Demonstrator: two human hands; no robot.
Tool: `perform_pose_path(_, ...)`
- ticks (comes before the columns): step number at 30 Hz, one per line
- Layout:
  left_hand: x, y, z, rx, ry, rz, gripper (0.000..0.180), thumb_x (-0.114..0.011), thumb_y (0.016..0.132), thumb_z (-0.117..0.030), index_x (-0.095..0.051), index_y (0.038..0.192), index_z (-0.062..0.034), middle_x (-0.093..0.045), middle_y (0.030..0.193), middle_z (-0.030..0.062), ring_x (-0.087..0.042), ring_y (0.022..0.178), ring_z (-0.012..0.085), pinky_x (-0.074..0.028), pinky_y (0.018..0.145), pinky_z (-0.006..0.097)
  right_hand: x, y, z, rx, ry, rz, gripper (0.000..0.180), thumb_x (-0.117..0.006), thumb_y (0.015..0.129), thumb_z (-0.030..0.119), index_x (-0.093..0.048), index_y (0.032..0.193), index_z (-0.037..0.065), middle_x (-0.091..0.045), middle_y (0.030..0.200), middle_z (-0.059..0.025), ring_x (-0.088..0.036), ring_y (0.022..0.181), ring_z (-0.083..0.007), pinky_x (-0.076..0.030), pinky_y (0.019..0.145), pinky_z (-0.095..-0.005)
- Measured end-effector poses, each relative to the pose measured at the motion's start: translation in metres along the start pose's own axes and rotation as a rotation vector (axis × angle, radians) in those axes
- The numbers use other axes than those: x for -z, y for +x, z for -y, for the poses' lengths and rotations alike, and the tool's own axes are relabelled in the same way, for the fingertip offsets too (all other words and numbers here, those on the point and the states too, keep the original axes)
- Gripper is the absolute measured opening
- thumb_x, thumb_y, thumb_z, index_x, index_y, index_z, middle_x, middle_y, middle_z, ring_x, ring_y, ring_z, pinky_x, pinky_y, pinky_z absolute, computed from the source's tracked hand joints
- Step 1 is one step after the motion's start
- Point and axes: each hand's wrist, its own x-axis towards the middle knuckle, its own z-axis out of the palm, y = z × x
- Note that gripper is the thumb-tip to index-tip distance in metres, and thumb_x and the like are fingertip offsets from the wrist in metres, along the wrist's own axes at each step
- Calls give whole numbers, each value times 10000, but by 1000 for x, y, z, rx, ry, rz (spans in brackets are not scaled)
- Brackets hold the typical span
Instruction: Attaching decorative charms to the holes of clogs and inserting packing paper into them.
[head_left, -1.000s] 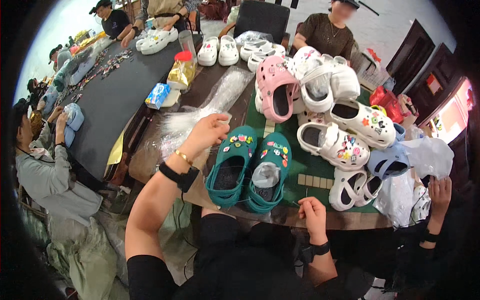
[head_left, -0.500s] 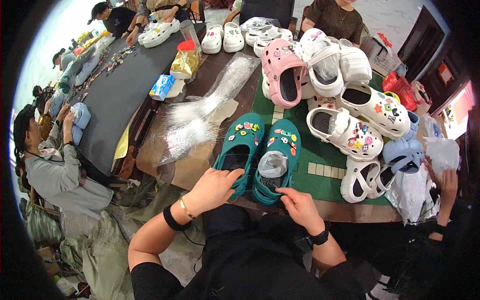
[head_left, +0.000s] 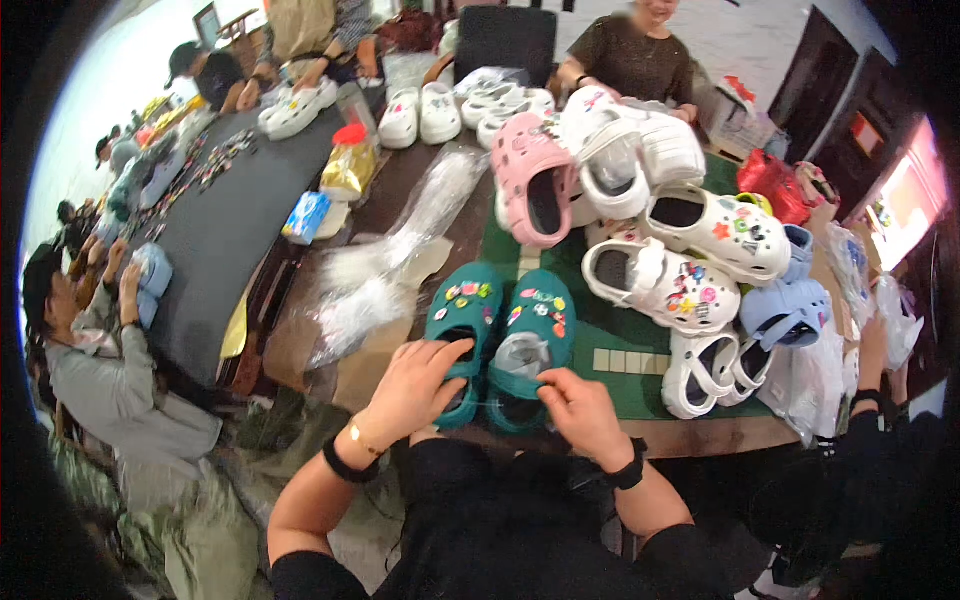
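Note:
A pair of green clogs with colourful charms stands side by side in front of me, toes pointing away. My left hand (head_left: 412, 388) is closed on the rear of the left green clog (head_left: 464, 312), its fingers over the opening. With thumb and finger my right hand (head_left: 583, 408) pinches the heel strap of the right green clog (head_left: 540, 318). Clear plastic stuffing (head_left: 522, 356) fills part of that clog's opening. Between the heels a faint thin strand shows, too fine to make out. My fingers hide part of the left clog's strap.
White clogs (head_left: 720, 235), a pink clog (head_left: 530, 170) and blue clogs (head_left: 785, 312) are piled on the right. Clear bags of thin white strands (head_left: 375, 290) lie to the left, near a red-lidded jar (head_left: 347, 165). Other people (head_left: 110, 355) sit or stand around the tables.
My view has shifted, so the table's things sit lower and further left. My left hand's fingers now lie further over the left clog's opening. My right hand stays at the right clog's strap.

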Motion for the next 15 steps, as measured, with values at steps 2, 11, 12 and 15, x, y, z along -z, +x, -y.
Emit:
perform_pose_path(2, -1, -5, -1, 24, -15, -162, 477, -694, 784, -141, -549, 1230, -55, -590, 1141, 144, -543, 1067, 335, -411, 938, 427, -1, -2, 2, 58, -18, -62, 158, -591, 904, 117, -619, 1052, 72, -660, 876, -174, -643, 786, -369, -514, 659, -427)
perform_pose_path(11, -64, -60, 23, 485, -491, -369, 513, -546, 946, -228, -406, 1360, 40, -453, 1340, 215, -430, 1255, 360, -329, 1065, 404, -18, 14, 17, 218, -253, 129, 447, -567, 859, 90, -483, 1299, 93, -654, 952, -181, -581, 873, -412, -443, 743, -496)
perform_pose_path(12, -70, -60, 17, 470, -448, -371, 533, -532, 955, -249, -381, 1379, 36, -439, 1360, 218, -413, 1276, 363, -316, 1076, 411, -26, 17, 19, 153, -147, 216, 484, -552, 880, 106, -430, 1348, 110, -658, 918, -197, -604, 834, -416, -450, 701, -502)
perform_pose_path(15, -76, -60, 9, 446, -440, -353, 595, -516, 963, -295, -322, 1424, 28, -394, 1416, 224, -374, 1315, 377, -287, 1097, 430, -41, 26, 29, 134, -44, 332, 571, -524, 912, 136, -309, 1441, 143, -656, 859, -234, -629, 753, -433, -472, 638, -518)
